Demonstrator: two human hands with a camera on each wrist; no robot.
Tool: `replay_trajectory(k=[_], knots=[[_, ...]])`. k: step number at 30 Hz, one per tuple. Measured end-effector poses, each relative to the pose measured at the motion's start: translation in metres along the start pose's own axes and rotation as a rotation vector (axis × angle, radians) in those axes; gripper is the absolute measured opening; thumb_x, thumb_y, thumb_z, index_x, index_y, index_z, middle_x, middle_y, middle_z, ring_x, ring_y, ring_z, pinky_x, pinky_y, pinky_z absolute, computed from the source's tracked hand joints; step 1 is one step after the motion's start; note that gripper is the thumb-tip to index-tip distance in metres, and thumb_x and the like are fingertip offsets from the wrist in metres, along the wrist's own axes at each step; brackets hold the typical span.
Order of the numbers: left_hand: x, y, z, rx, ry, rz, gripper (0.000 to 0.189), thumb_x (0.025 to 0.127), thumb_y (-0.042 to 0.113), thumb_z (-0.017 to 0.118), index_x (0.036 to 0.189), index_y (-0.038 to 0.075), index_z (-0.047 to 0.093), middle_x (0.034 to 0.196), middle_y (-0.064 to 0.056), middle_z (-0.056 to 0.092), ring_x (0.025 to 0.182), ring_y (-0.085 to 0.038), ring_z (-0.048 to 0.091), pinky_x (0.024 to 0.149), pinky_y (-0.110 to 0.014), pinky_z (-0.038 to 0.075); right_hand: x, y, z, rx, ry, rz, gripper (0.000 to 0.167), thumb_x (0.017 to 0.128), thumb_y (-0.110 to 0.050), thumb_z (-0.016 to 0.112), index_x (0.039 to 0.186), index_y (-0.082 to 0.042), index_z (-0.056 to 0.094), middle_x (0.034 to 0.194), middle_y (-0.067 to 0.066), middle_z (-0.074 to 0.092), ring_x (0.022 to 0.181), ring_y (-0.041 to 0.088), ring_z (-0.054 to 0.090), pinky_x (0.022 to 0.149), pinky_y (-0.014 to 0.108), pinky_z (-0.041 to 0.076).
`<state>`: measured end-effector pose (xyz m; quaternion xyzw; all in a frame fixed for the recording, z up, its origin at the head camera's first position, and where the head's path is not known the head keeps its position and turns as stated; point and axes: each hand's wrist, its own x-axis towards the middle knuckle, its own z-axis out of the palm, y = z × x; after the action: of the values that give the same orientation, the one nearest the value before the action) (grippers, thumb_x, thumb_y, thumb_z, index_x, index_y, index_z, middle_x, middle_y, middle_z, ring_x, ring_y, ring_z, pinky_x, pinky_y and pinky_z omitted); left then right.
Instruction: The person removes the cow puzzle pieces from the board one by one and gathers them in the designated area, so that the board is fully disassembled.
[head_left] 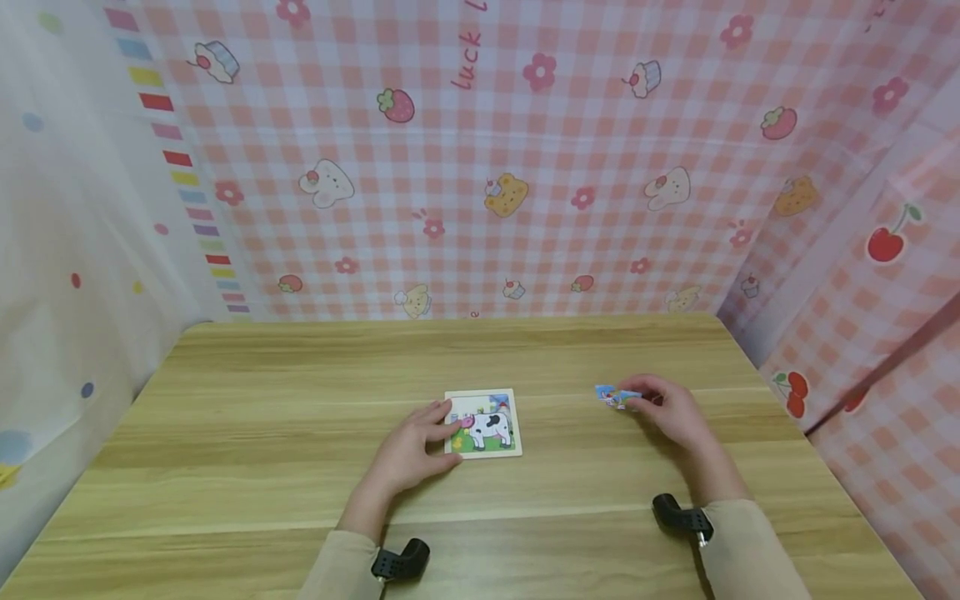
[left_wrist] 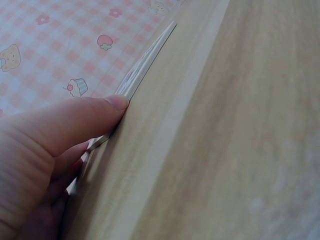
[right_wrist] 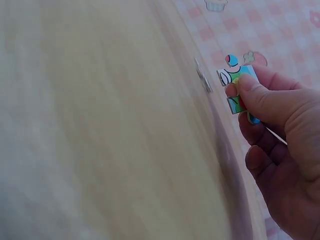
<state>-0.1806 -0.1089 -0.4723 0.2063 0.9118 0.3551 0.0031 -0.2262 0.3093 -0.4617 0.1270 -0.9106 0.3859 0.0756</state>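
Pinching a jigsaw piece [right_wrist: 236, 75] in your right hand [head_left: 671, 410], you're well right of the cow puzzle [head_left: 491, 427]; your left hand [head_left: 412, 447] is way nearer, loosely spread, fingers just touching its left side.

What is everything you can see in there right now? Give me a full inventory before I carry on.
Cow puzzle: one, multicoloured with a pale frame, on the table
Puzzle pieces: at least one, exact count unclear, mainly blue and green, in the right hand
Table: one, light wood-grain, under the puzzle
Checked cloth: count unclear, pink and white, behind the table
Dotted cloth: one visible, white with coloured dots, left side
Wrist devices: two, black, one at each wrist
Sleeves: two, beige, on the forearms
Left hand: one, bare, holding the puzzle's left side
Right hand: one, bare, pinching the pieces
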Motion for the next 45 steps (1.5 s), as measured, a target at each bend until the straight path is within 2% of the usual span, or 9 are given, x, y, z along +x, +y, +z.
replay_trajectory(k=[6,15,21,29,32,39,45], knots=[[0.000,0.000,0.000,-0.004,0.000,0.002,0.049,0.081,0.022,0.082,0.127,0.012,0.068,0.152,-0.011,0.045,0.144,-0.033,0.036,0.119,-0.054,0.027,0.002,0.010,-0.004,0.005,0.008,-0.004,0.017,0.091,-0.004,0.069,0.107,0.000,0.070,0.100,0.017,0.071,0.077,0.000,0.055,0.069,0.019,0.047],[0.000,-0.001,0.001,-0.001,0.003,0.003,0.049,0.081,0.023,0.082,0.127,0.013,0.068,0.152,-0.010,0.045,0.145,-0.033,0.036,0.119,-0.054,0.027,0.007,0.018,-0.005,-0.011,-0.002,0.017,0.017,0.091,-0.005,0.069,0.107,-0.001,0.071,0.103,0.016,0.071,0.084,-0.002,0.056,0.074,0.015,0.045],[0.000,0.000,0.000,0.003,0.003,0.004,0.049,0.081,0.023,0.082,0.127,0.013,0.068,0.152,-0.011,0.045,0.145,-0.033,0.036,0.119,-0.054,0.027,0.012,0.020,-0.006,-0.044,-0.005,0.023,0.017,0.092,-0.008,0.069,0.108,-0.002,0.071,0.106,0.016,0.071,0.093,0.010,0.060,0.080,0.019,0.046],[-0.001,0.001,0.000,0.011,0.001,0.002,0.050,0.081,0.024,0.082,0.128,0.013,0.068,0.152,-0.011,0.045,0.145,-0.033,0.036,0.119,-0.054,0.027,0.016,0.022,-0.004,-0.078,-0.025,0.043,0.019,0.093,-0.007,0.067,0.111,-0.001,0.071,0.114,0.018,0.068,0.106,0.027,0.059,0.091,0.036,0.048],[-0.001,0.000,0.000,0.006,0.001,0.000,0.049,0.081,0.024,0.082,0.127,0.012,0.068,0.152,-0.010,0.045,0.145,-0.033,0.035,0.119,-0.054,0.027,0.017,0.023,-0.003,-0.087,-0.017,0.023,0.019,0.092,-0.005,0.068,0.110,-0.001,0.072,0.111,0.018,0.067,0.104,0.028,0.058,0.090,0.038,0.047],[-0.001,0.000,0.001,0.003,0.004,-0.002,0.049,0.082,0.023,0.081,0.127,0.012,0.068,0.152,-0.010,0.045,0.145,-0.033,0.035,0.119,-0.054,0.027,0.017,0.021,-0.002,-0.126,0.002,0.004,0.018,0.091,-0.006,0.069,0.109,-0.004,0.074,0.105,0.014,0.064,0.091,0.020,0.055,0.079,0.031,0.046],[-0.001,0.000,0.001,0.002,0.001,-0.007,0.049,0.082,0.024,0.081,0.128,0.013,0.068,0.153,-0.010,0.045,0.145,-0.033,0.035,0.119,-0.054,0.026,0.018,0.021,-0.003,-0.126,-0.012,0.003,0.018,0.092,-0.007,0.069,0.109,-0.004,0.074,0.107,0.015,0.063,0.094,0.024,0.056,0.080,0.034,0.046]])
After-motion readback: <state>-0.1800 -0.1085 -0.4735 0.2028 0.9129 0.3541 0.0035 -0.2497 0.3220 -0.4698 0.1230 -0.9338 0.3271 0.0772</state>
